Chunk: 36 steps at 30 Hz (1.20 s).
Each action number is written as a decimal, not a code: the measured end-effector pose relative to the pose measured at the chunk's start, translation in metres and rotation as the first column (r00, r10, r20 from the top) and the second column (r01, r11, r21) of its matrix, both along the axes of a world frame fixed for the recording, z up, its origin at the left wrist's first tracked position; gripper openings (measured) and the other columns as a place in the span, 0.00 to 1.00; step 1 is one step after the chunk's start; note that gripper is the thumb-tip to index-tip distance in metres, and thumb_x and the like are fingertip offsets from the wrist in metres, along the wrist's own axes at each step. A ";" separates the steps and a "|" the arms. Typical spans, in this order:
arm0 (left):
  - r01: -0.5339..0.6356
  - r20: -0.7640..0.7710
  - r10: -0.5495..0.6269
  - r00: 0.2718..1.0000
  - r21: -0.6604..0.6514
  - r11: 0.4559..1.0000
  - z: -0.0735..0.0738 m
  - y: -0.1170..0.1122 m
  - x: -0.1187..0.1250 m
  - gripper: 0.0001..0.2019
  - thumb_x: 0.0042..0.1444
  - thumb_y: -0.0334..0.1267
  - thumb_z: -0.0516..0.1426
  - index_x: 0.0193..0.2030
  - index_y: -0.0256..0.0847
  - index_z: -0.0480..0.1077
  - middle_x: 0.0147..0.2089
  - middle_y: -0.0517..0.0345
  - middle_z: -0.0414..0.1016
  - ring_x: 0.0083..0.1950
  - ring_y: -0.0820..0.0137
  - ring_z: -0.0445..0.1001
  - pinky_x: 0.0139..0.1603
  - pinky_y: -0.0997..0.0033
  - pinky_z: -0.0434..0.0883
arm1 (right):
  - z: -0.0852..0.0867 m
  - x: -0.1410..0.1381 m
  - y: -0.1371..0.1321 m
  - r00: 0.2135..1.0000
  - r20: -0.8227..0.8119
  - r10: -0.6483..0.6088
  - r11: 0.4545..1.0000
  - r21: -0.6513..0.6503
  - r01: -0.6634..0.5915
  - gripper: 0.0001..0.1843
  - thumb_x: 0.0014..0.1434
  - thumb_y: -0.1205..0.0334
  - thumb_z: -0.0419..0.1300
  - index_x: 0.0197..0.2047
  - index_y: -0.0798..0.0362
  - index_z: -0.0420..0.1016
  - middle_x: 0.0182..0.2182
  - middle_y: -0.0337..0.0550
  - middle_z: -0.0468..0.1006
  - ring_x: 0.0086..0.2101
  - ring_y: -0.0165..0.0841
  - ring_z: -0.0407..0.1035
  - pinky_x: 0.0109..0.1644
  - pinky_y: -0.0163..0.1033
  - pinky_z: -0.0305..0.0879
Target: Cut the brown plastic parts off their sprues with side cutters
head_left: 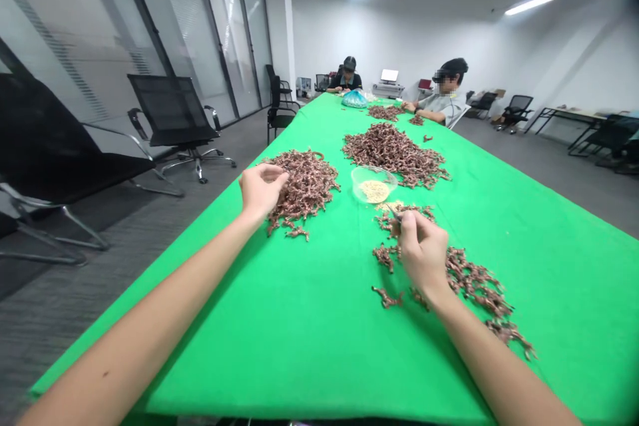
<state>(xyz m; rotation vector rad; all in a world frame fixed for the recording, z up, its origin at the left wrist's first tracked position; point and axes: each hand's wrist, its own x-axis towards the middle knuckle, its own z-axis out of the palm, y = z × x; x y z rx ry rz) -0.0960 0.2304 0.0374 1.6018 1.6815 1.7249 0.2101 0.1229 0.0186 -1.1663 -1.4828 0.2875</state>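
Note:
My left hand (263,190) is at the near-left pile of small brown animal-shaped figures (310,183), thumb and fingers pinched together at its edge. What lies between those fingertips is hidden. In my right hand (424,246) is a thin, dark, pointed tool that looks like tweezers (393,212), its tip toward a clear plastic bowl (357,181). Small pale yellow pieces (374,191) fill the bottom of that bowl, and some lie spilled beside it. Around and under my right hand, more brown figures (479,283) are scattered on the green cloth.
A large brown heap (394,153) rises beyond the bowl on the green-covered table (299,346). Farther back are a smaller heap (384,112) and a blue bag (354,99). Two people sit at the far end and right side. Black chairs (172,113) stand on the left.

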 end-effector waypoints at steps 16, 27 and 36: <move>0.423 -0.477 -0.518 0.710 -0.299 0.855 -0.017 -0.077 0.143 0.07 0.57 0.39 0.59 0.35 0.40 0.78 0.35 0.52 0.79 0.40 0.62 0.74 0.46 0.59 0.70 | 0.007 0.028 0.023 0.962 -0.268 -0.056 0.998 -0.015 0.054 0.27 0.69 0.45 0.52 0.23 0.52 0.67 0.19 0.36 0.64 0.21 0.29 0.57 0.24 0.35 0.51; 0.259 -0.567 -0.578 0.587 -0.545 0.797 -0.018 -0.070 0.157 0.11 0.56 0.45 0.59 0.39 0.41 0.78 0.40 0.45 0.75 0.48 0.53 0.73 0.50 0.52 0.68 | 0.004 0.026 0.023 0.975 -0.220 -0.028 0.999 0.013 0.032 0.24 0.70 0.49 0.50 0.25 0.52 0.67 0.20 0.36 0.64 0.22 0.29 0.56 0.25 0.36 0.51; 0.277 -0.595 -0.596 0.539 -0.542 0.793 -0.002 -0.065 0.114 0.16 0.62 0.45 0.52 0.43 0.42 0.78 0.35 0.49 0.80 0.42 0.56 0.76 0.47 0.54 0.69 | 0.007 0.023 0.018 0.978 -0.210 0.006 1.000 0.010 -0.004 0.24 0.70 0.49 0.51 0.26 0.53 0.70 0.21 0.38 0.68 0.22 0.30 0.59 0.25 0.37 0.54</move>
